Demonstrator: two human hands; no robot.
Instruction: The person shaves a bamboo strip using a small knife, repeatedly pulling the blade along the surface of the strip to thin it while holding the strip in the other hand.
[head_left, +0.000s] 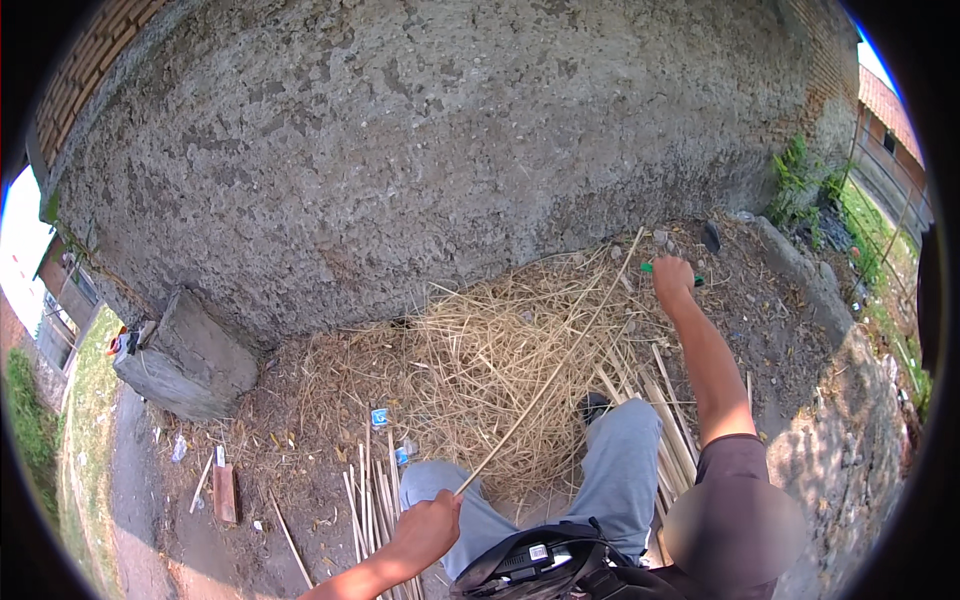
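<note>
A rough grey plastered wall (pixel 430 150) fills most of the view, with bare brick showing at its upper corners. At its foot lies dirt ground (pixel 770 330) — outdoors, with weeds and a fence off to the right and a grey concrete block (pixel 185 360) leaning against the wall at the left. A broad heap of straw-coloured shavings (pixel 480 370) covers the ground before the person's knees, which are in grey trousers. Split bamboo sticks (pixel 370 500) lie bundled just beside the left knee, and more lie along the right leg. A small brick-coloured block (pixel 225 492) sits further left.

The left hand (pixel 425 530) has its grip closed around the near end of a long thin bamboo strip (pixel 555 370), which runs diagonally up over the heap toward the wall. The right hand (pixel 673 280), arm stretched out, has its grip clamped on a green-handled tool (pixel 648 267) at the strip's far end; whether the tool touches the strip cannot be told.
</note>
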